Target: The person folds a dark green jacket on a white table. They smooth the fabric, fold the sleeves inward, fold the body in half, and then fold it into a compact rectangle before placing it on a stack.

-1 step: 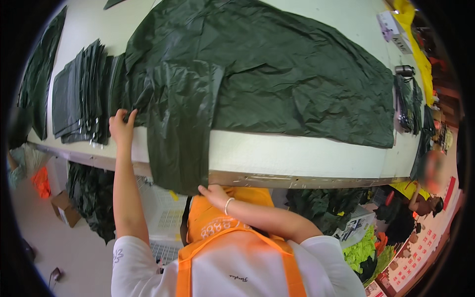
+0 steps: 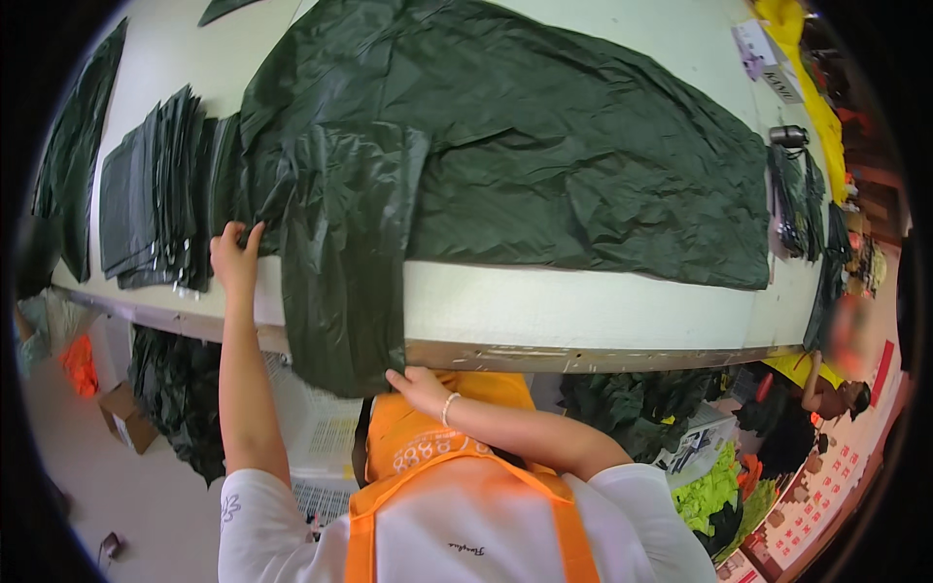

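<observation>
A large dark green, slightly shiny garment (image 2: 544, 165) lies spread and wrinkled across the white table. From its left part a long sleeve-like strip (image 2: 345, 262) folds toward me and hangs over the table's front edge. My right hand (image 2: 420, 391) pinches the strip's lower right corner, just beyond the edge. At the garment's left end, my left hand (image 2: 235, 260) touches the dark fabric, thumb and forefinger apart. Beside it stands a row of flat folded dark green pieces (image 2: 155, 199), overlapping one another.
More dark green fabric (image 2: 83, 146) lies at the table's far left. A black cylinder (image 2: 788, 136), a small box (image 2: 777, 83) and a bundle of dark pieces (image 2: 797, 204) sit near the right end. Below the table are a white basket (image 2: 326, 428) and dark fabric heaps (image 2: 175, 398).
The strip's lower end hangs slightly lower and nearer to me. Both hands keep nearly the same places, and the whole view has shifted a little.
</observation>
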`<action>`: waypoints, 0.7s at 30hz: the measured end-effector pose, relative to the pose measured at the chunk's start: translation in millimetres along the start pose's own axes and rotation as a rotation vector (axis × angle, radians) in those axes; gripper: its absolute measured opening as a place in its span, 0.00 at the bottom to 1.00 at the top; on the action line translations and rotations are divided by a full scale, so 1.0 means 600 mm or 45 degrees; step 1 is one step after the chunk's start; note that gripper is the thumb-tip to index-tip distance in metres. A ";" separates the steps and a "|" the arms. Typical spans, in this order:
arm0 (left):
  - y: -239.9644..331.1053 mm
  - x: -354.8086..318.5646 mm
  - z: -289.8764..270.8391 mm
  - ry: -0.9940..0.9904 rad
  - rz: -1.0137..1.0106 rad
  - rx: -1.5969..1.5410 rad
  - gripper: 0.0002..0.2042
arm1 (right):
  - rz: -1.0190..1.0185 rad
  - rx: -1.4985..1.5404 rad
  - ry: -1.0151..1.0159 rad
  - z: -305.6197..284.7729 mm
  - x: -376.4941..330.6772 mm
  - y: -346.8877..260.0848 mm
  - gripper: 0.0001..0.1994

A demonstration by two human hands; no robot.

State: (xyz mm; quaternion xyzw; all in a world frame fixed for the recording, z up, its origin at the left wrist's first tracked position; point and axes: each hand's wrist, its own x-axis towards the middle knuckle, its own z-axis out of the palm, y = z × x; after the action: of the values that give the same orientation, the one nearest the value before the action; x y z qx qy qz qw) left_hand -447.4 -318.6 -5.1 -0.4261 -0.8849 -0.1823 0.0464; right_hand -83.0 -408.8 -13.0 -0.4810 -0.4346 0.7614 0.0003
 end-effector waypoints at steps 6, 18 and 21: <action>-0.002 0.000 0.001 -0.053 -0.061 0.001 0.19 | -0.090 -0.657 0.254 -0.218 -0.139 -0.171 0.23; 0.082 0.014 -0.075 -0.293 -0.062 0.239 0.23 | -0.578 -1.537 1.873 -0.699 -0.174 -0.251 0.24; 0.198 0.002 -0.089 -0.032 0.601 -0.165 0.23 | -0.509 -0.721 1.971 -0.753 -0.177 -0.176 0.23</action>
State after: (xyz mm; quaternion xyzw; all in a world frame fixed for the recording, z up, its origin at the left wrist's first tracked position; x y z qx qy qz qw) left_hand -360.2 -269.5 78.4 -0.6254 -0.7478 -0.2175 0.0494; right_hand 260.8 -88.8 62.3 -0.7625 -0.5630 0.0656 0.3119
